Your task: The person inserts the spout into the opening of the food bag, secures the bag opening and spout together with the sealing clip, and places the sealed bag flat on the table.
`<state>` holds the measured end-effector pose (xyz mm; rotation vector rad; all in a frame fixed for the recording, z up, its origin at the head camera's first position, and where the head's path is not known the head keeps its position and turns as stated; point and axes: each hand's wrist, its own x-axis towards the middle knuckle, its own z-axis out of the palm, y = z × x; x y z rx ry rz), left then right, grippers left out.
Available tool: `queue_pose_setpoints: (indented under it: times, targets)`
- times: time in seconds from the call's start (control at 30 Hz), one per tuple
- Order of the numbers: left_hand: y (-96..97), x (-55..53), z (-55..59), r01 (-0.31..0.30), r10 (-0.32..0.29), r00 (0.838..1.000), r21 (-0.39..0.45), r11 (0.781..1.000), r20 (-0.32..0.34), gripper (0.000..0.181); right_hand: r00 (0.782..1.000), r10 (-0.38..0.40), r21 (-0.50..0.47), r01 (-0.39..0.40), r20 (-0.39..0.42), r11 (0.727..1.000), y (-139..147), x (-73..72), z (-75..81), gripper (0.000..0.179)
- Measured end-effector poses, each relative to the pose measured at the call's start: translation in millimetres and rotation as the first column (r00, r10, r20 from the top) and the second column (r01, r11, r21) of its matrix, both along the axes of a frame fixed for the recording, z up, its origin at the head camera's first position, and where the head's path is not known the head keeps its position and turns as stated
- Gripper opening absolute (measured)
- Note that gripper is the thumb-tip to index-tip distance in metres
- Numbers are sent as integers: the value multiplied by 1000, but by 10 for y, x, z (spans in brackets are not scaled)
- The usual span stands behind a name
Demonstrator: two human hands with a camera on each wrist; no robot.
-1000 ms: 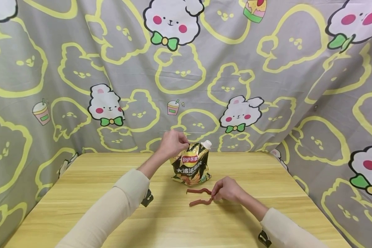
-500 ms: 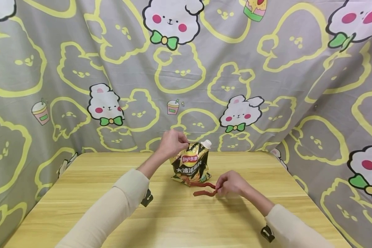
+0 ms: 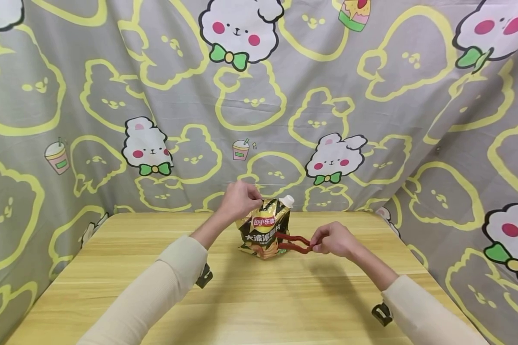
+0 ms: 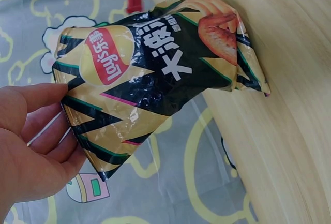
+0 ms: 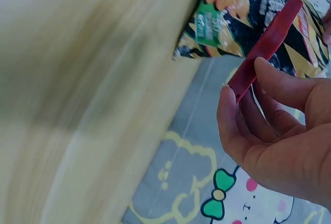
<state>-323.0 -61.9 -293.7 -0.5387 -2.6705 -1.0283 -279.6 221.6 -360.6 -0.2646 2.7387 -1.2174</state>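
A black and gold Lay's chip bag stands upright on the table. My left hand pinches its top edge at the left corner; in the left wrist view thumb and fingers grip the bag's flat top edge. My right hand holds a red bag clip by its joined end, its two arms spread apart and pointing left. In the head view those arms overlap the bag's lower right side; whether they touch it I cannot tell. The right wrist view shows thumb and finger pinching the red clip.
Beneath both hands lies a light wooden table. Behind and beside it hangs a grey curtain printed with bunnies. A small white shape shows at the bag's top right corner. Black mounts hang at both wrists.
My right hand has moved up, away from me and slightly right with the red bag clip, bringing its arms in front of the bag. My left hand and the bag have stayed put.
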Motion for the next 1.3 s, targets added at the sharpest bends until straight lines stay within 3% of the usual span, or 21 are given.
queue_pose_setpoints:
  times: [0.47,0.8,1.3]
  targets:
    - [1,-3,7,-10,10,1000,-9,1000,4,6,998,-64,16,64,-27,998,264,-78,335,9]
    - [8,10,13,-5,5,1000,-10,1000,7,6,991,-133,-34,132,-2,991,356,-190,352,15]
    - [13,17,19,-15,15,1000,-12,1000,12,6,995,-99,-97,99,-2,990,105,-317,348,14]
